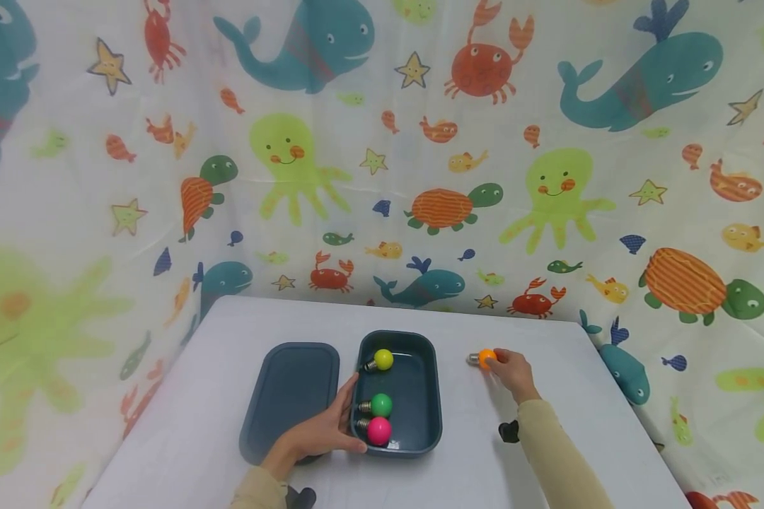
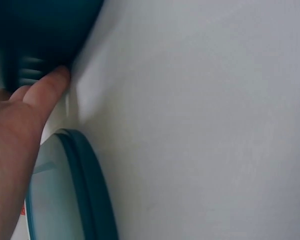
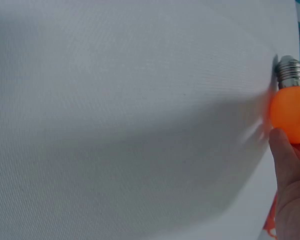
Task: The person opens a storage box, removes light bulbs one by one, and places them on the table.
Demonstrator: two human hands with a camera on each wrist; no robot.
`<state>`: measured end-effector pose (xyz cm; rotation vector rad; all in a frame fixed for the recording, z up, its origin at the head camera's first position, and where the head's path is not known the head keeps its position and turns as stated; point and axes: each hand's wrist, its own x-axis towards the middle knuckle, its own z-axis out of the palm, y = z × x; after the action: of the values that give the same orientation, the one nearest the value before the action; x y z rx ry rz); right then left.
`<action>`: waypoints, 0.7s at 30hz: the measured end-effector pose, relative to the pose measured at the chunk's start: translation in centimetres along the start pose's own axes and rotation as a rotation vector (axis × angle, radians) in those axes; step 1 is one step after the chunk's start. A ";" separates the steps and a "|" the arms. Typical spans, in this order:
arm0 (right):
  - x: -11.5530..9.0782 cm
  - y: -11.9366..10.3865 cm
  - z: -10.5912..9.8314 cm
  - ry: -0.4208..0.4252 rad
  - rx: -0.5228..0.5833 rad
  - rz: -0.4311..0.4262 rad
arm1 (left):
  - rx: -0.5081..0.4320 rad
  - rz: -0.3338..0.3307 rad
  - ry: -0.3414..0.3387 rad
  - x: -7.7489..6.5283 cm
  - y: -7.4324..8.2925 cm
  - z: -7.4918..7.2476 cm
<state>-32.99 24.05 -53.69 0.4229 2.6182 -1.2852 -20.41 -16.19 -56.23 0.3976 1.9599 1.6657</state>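
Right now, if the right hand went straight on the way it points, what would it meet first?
The orange bulb, touched by the right hand. Beyond it, white tabletop seems to follow, though whether the dark container edges into line is hard to judge.

Beige sleeves (image 1: pixel 559 449) and black wrist cameras (image 1: pixel 508 431) are worn.

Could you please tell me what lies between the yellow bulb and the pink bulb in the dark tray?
The green bulb lies between the yellow bulb and the pink bulb, closer to the pink one, as the head view shows.
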 end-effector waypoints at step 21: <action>0.2 0.4 0.2 -0.007 -0.001 -0.010 | -0.004 0.028 -0.014 -0.1 -0.2 0.1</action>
<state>-33.07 24.17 -54.18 0.4048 2.6183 -1.2854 -20.30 -16.22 -56.37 0.4364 1.9490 1.6796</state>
